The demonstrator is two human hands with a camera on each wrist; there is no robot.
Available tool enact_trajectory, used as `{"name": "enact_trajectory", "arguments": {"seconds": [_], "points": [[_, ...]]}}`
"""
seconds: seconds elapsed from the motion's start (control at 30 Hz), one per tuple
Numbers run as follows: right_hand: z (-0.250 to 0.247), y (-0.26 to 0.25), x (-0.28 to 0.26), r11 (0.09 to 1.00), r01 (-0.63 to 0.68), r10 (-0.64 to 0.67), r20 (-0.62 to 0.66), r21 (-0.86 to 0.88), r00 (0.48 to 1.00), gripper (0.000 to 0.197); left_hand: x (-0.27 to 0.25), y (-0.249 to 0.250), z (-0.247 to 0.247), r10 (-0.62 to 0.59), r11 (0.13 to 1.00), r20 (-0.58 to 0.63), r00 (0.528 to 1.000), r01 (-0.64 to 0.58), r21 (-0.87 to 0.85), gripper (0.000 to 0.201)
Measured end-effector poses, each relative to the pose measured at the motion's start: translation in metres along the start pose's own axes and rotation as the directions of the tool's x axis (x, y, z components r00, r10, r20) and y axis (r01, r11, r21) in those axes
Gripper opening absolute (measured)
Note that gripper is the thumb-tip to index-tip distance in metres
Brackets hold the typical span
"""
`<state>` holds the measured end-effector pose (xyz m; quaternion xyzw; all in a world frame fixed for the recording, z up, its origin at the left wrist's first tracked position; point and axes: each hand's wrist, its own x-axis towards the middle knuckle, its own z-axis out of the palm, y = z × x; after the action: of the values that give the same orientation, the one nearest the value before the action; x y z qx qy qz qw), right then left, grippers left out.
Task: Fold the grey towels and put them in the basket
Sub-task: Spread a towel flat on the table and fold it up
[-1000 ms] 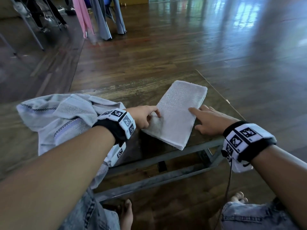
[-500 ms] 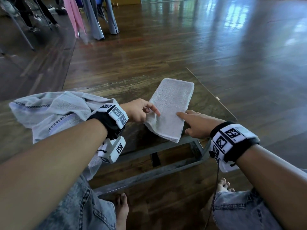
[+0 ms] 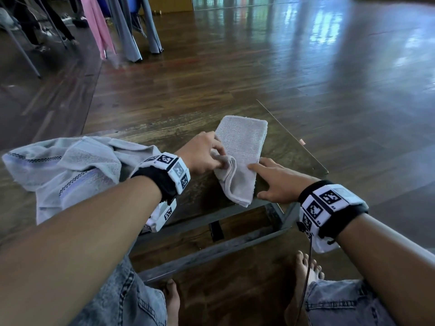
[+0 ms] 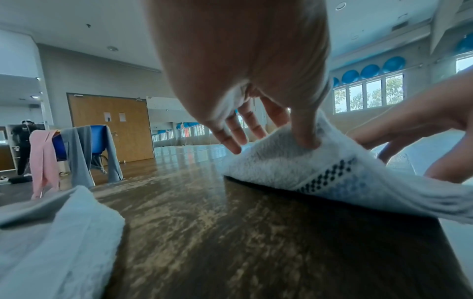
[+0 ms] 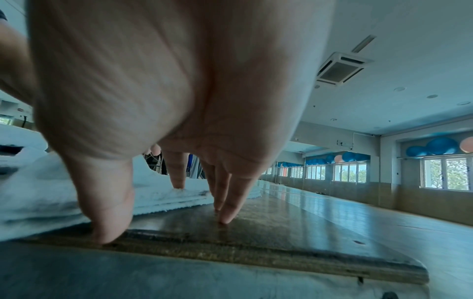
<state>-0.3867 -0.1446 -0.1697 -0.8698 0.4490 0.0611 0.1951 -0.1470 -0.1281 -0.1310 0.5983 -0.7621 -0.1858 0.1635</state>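
Item, near right: my right hand [image 3: 277,182], fingers straight and spread. The forefinger presses the folded towel [image 3: 240,156] and the other tips rest on the table [image 3: 289,147] just beside its right edge.

Item, near centre: my left hand [image 3: 202,154], thumb and fingers pinching the towel's left edge and lifting it off the wood. The left wrist view shows that raised edge with a dark chequered band.

Item, the towel itself: a narrow strip of several layers on the right part of the table. Its long axis runs near to far, leaning a little right at the far end; the near end overhangs the table's near edge.

Item, left: a second grey towel [image 3: 66,168], rumpled and unfolded, draped over the table's left side.

Item, far: wooden floor, and a chair [image 4: 98,141] hung with pink and grey cloths.

Progress, as I judge it: one towel mostly folded with a fold in hand, one untouched. No basket shows in any view, so nothing is stowed as far as I can tell.
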Motion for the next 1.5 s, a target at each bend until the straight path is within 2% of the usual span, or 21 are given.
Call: {"name": "enact_trajectory", "arguments": {"seconds": [0.17, 0.23, 0.3, 0.37, 0.4, 0.47, 0.53, 0.6, 0.63, 0.67, 0.7, 0.73, 0.8, 0.9, 0.97, 1.03, 1.13, 1.23, 1.3, 1.4, 1.5], "points": [[0.001, 0.004, -0.004, 0.997, 0.014, -0.012, -0.018, 0.079, 1.0, 0.107, 0.006, 0.008, -0.004, -0.058, 0.952, -0.191, 0.98, -0.003, -0.307, 0.018], [-0.004, -0.001, -0.006, 0.997, 0.005, -0.002, -0.039, 0.076, 0.999, 0.104, 0.008, 0.006, -0.004, -0.09, 0.93, -0.236, 0.968, -0.003, -0.367, 0.018], [-0.01, -0.005, -0.006, 0.992, 0.051, -0.037, -0.117, 0.119, 0.992, 0.075, 0.009, 0.002, -0.004, -0.129, 0.922, -0.27, 0.954, 0.015, -0.386, 0.021], [-0.018, -0.007, -0.004, 0.967, 0.148, -0.084, -0.29, 0.206, 0.953, 0.022, 0.01, -0.003, -0.005, -0.174, 0.921, -0.279, 0.944, 0.057, -0.385, 0.017], [-0.022, -0.007, -0.003, 0.953, 0.172, -0.078, -0.344, 0.25, 0.936, 0.017, 0.01, -0.005, -0.006, -0.196, 0.921, -0.268, 0.943, 0.083, -0.381, 0.017], [-0.03, -0.003, 0.001, 0.921, 0.146, -0.016, -0.34, 0.361, 0.94, 0.025, 0.011, -0.01, -0.008, -0.272, 0.897, -0.172, 0.947, 0.184, -0.403, 0.017], [-0.038, 0.0, 0.005, 0.856, 0.091, 0.025, -0.216, 0.509, 0.976, 0.027, 0.012, -0.014, -0.008, -0.4, 0.81, 0.049, 0.915, 0.378, -0.448, 0.016], [-0.041, 0.001, 0.007, 0.753, -0.043, 0.031, 0.029, 0.656, 0.999, 0.028, 0.009, -0.02, -0.006, -0.512, 0.699, 0.309, 0.802, 0.597, -0.393, 0.023], [-0.041, 0.0, 0.007, 0.722, -0.118, 0.028, 0.142, 0.682, 0.989, 0.026, 0.008, -0.022, -0.006, -0.539, 0.669, 0.398, 0.743, 0.664, -0.334, 0.028], [-0.04, 0.0, 0.008, 0.723, -0.16, 0.028, 0.203, 0.672, 0.979, 0.024, 0.007, -0.024, -0.004, -0.556, 0.659, 0.442, 0.704, 0.697, -0.283, 0.031], [-0.038, -0.001, 0.01, 0.732, -0.179, 0.048, 0.212, 0.657, 0.976, 0.025, 0.008, -0.026, -0.004, -0.57, 0.656, 0.448, 0.688, 0.71, -0.255, 0.03], [-0.035, 0.0, 0.014, 0.742, -0.178, 0.082, 0.175, 0.647, 0.981, 0.026, 0.01, -0.027, -0.003, -0.585, 0.657, 0.42, 0.694, 0.709, -0.257, 0.027], [-0.032, 0.0, 0.024, 0.743, -0.144, 0.163, 0.033, 0.654, 0.986, 0.026, 0.019, -0.028, -0.001, -0.6, 0.677, 0.289, 0.746, 0.666, -0.313, 0.023], [-0.032, 0.001, 0.04, 0.703, -0.063, 0.268, -0.181, 0.708, 0.946, 0.017, 0.032, -0.029, -0.001, -0.558, 0.757, 0.077, 0.826, 0.545, -0.361, 0.028], [-0.031, 0.002, 0.05, 0.685, -0.051, 0.328, -0.245, 0.726, 0.913, 0.012, 0.037, -0.029, 0.001, -0.556, 0.754, 0.077, 0.828, 0.541, -0.374, 0.032], [-0.03, 0.006, 0.061, 0.737, -0.079, 0.337, -0.263, 0.672, 0.904, 0.015, 0.04, -0.034, 0.002, -0.576, 0.742, 0.125, 0.808, 0.581, -0.334, 0.039], [-0.027, 0.009, 0.074, 0.797, -0.121, 0.338, -0.271, 0.592, 0.901, 0.023, 0.045, -0.041, 0.006, -0.523, 0.817, 0.083, 0.848, 0.527, -0.234, 0.032], [-0.025, 0.014, 0.083, 0.822, -0.17, 0.38, -0.301, 0.543, 0.875, 0.036, 0.045, -0.045, 0.01, -0.438, 0.891, 0.035, 0.898, 0.439, -0.119, 0.032], [-0.025, 0.018, 0.087, 0.833, -0.203, 0.403, -0.311, 0.515, 0.861, 0.034, 0.046, -0.046, 0.013, -0.393, 0.918, 0.013, 0.919, 0.393, -0.056, 0.032], [-0.025, 0.023, 0.094, 0.83, -0.236, 0.433, -0.317, 0.506, 0.844, 0.026, 0.051, -0.049, 0.017, -0.367, 0.93, -0.051, 0.929, 0.365, -0.055, 0.034], [-0.027, 0.025, 0.102, 0.82, -0.26, 0.45, -0.293, 0.51, 0.844, 0.031, 0.055, -0.051, 0.019, -0.37, 0.928, -0.061, 0.927, 0.367, -0.058, 0.033]]}}
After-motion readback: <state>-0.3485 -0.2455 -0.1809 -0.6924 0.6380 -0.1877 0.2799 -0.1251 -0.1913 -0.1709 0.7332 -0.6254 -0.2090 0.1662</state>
